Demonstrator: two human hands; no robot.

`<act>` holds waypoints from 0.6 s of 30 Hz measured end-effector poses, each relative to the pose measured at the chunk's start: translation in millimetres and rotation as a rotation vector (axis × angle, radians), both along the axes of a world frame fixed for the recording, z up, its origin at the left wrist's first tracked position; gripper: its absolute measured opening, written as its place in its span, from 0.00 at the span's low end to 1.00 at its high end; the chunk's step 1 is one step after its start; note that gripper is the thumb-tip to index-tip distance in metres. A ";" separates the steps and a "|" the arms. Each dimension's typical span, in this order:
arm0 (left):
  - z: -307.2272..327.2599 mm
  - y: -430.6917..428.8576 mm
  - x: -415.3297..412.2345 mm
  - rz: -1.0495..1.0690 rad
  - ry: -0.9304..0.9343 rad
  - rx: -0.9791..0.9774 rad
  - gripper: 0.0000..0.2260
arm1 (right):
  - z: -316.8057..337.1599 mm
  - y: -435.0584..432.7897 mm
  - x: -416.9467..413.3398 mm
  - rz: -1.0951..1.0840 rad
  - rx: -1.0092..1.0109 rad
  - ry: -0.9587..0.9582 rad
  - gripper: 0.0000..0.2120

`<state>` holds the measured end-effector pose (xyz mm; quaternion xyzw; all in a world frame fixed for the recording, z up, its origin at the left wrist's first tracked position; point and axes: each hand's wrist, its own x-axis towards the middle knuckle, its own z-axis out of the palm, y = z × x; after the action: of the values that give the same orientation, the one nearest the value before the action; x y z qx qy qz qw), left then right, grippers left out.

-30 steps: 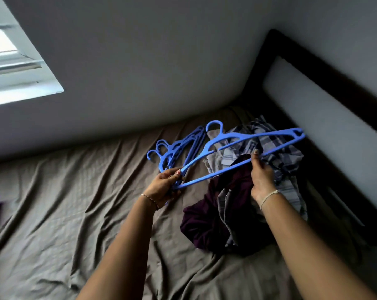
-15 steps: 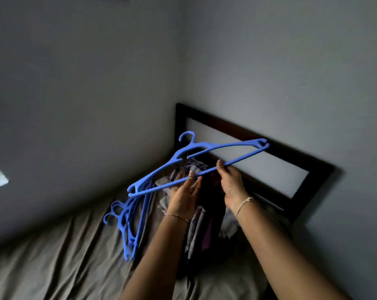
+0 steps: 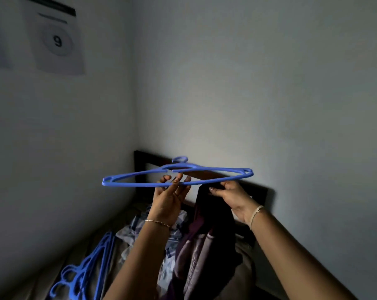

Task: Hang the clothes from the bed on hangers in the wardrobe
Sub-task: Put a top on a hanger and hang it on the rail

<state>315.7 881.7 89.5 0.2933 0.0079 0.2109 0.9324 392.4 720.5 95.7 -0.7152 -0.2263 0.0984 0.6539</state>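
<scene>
A blue plastic hanger (image 3: 105, 182) is held up in front of the wall corner, lying almost flat, its long axis running left to right and its hook pointing away toward the dark headboard (image 3: 260, 192). Its lower bar is pinched near the middle between thumb and fingertips of the left hand (image 3: 168, 202). The right hand (image 3: 233, 197) is curled shut on the top edge of a dark purple garment (image 3: 211, 213), which hangs straight down from that grip. The hanger's right arm passes just above the right knuckles; whether it is also touched there cannot be told.

The coming move is judged to turn on this: the garment's gripped edge lies below and just inside the hanger's right tip, so the right hand is much the nearer one. The step in hand is taken to be getting that tip into the garment's opening, which is hidden in shadow, so which edge is gripped cannot be made out.

No wardrobe is in view. The bed (image 3: 31, 286) bears the rest: a loose pile of clothes (image 3: 196, 256), a plaid piece among them, under the raised garment, and a stack of spare blue hangers (image 3: 85, 271) lying just left of the pile. A paper sheet printed with a 9 (image 3: 57, 42) is fixed to the left wall. Nothing appears hung yet
</scene>
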 end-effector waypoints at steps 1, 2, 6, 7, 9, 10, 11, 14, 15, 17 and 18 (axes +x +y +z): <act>2.7 -0.9 -2.2 -0.003 -0.018 0.002 0.11 | 3.4 -8.0 4.2 -0.038 0.008 -0.001 0.11; 5.1 -2.8 -4.1 -0.007 -0.028 0.003 0.10 | 7.2 -17.3 9.0 -0.075 0.017 0.008 0.11; 5.8 -7.7 -8.9 -0.035 -0.090 0.015 0.11 | 22.3 -53.6 33.3 -0.171 0.018 0.179 0.08; 4.0 -8.2 -9.5 -0.042 -0.103 0.024 0.12 | 27.8 -63.2 38.2 -0.180 0.014 0.232 0.08; 1.3 -8.1 -11.2 -0.049 -0.134 0.047 0.11 | 39.9 -80.3 43.9 -0.163 0.034 0.321 0.09; 0.5 -8.4 -12.7 -0.050 -0.151 0.064 0.10 | 45.9 -87.4 44.1 -0.132 0.053 0.372 0.09; -0.6 -8.3 -13.8 -0.054 -0.169 0.080 0.10 | 51.0 -92.7 44.2 -0.094 0.074 0.418 0.08; 0.1 -10.2 -18.5 -0.072 -0.211 0.122 0.11 | 63.7 -104.8 47.8 0.004 0.088 0.450 0.10; 0.7 -10.6 -19.4 -0.080 -0.221 0.142 0.11 | 67.2 -105.8 49.3 0.018 0.059 0.426 0.10; 2.5 -12.3 -19.9 -0.084 -0.231 0.167 0.11 | 72.0 -103.5 54.4 -0.003 -0.042 0.309 0.11; 3.3 -13.5 -19.6 -0.075 -0.232 0.169 0.11 | 73.7 -100.8 56.9 -0.025 -0.100 0.225 0.11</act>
<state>296.2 868.2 92.8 0.3446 -0.1289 0.2083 0.9062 449.4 619.7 169.4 -0.7341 -0.1375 0.1811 0.6398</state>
